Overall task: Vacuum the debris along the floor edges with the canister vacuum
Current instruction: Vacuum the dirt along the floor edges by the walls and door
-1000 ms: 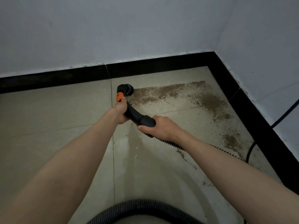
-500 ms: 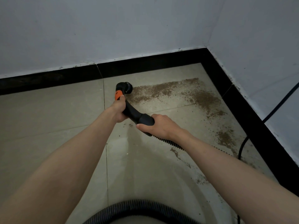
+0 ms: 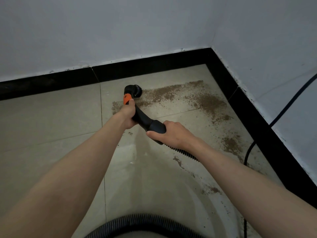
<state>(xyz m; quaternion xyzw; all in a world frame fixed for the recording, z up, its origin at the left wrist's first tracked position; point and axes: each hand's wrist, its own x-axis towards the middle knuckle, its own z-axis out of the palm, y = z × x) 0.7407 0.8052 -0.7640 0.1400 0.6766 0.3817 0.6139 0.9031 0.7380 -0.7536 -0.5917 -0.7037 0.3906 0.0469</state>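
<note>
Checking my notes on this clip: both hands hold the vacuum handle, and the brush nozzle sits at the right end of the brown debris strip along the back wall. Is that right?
Not quite. In the head view the brush nozzle sits at the left end of the brown debris strip, not the right. The rest holds: the left hand and right hand both hold the vacuum handle.

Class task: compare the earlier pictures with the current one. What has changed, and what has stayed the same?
Little changed. The view shifted, so the corner sits further left in frame. The nozzle remains at the left end of the debris; left hand and right hand keep gripping the wand.
</note>
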